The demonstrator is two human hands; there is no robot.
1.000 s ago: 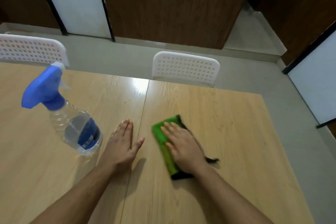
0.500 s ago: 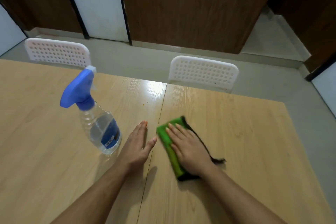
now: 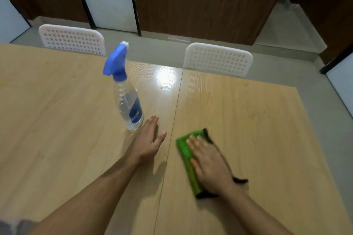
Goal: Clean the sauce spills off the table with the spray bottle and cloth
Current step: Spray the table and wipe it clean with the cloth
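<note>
I see the wooden table (image 3: 238, 120) filling most of the view, with two white perforated chairs (image 3: 217, 59) at its far edge. The spray bottle (image 3: 128, 97) stands upright just left of my left hand (image 3: 149, 143), which lies flat, fingers straight. My right hand (image 3: 210, 164) presses flat, fingers extended, on the green cloth (image 3: 184, 150) right of the table seam.

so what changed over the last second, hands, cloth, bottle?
Mostly the camera swung left. The right hand, fingers flat, keeps pressing the green cloth, which has slid a little right of the table seam. Nothing was grasped or released. The left hand stays flat beside the upright spray bottle.
</note>
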